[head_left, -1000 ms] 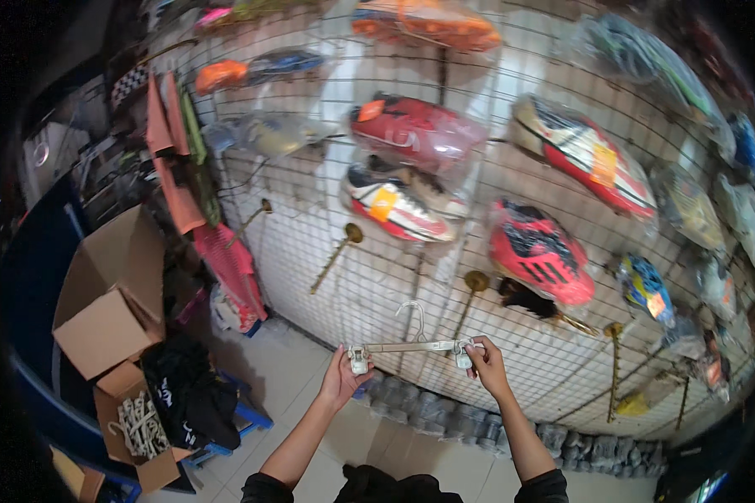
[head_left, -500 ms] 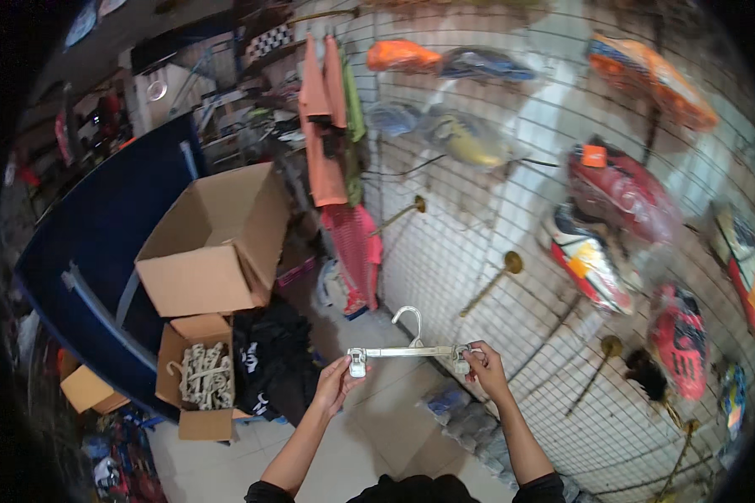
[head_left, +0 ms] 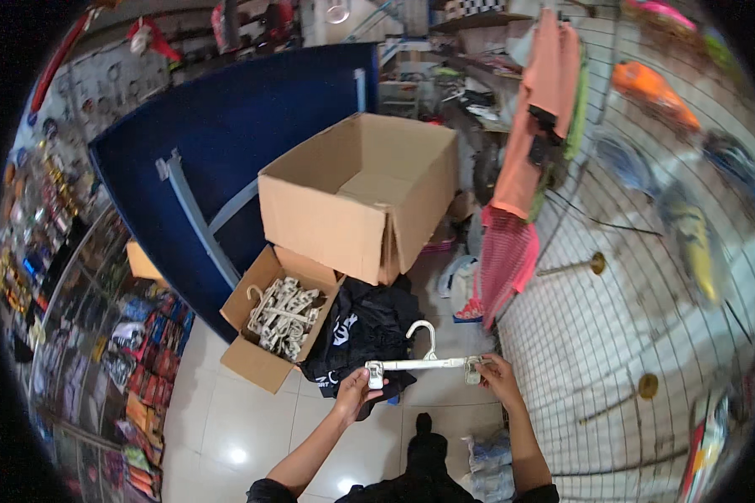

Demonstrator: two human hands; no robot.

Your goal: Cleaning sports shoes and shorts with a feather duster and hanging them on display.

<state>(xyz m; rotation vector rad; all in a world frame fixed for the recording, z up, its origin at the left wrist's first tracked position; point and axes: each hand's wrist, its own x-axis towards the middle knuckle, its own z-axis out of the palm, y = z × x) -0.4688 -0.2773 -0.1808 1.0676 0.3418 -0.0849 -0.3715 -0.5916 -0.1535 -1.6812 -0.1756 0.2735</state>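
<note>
A white plastic clip hanger [head_left: 428, 364] is held level in front of me, its hook pointing up and away. My left hand [head_left: 356, 391] pinches the clip at the hanger's left end. At the other end, my right hand [head_left: 500, 379] grips the right clip, fingers closed round it. Just beyond the hanger lies a heap of black clothing [head_left: 365, 323] with white print. Left of that heap, a small open cardboard box [head_left: 264, 370] holds a tangle of similar white hangers [head_left: 287, 317].
A large open cardboard box [head_left: 319, 220] stands behind the small one, before a blue panel [head_left: 235, 126] with grey legs. Orange and pink garments [head_left: 524, 159] hang beside the wire-grid wall [head_left: 554, 369] on the right. Packed goods [head_left: 147, 369] fill a rack at left.
My view has swung left, bringing the boxes and black clothes closer to the middle. Both hands still hold the hanger by its end clips.
</note>
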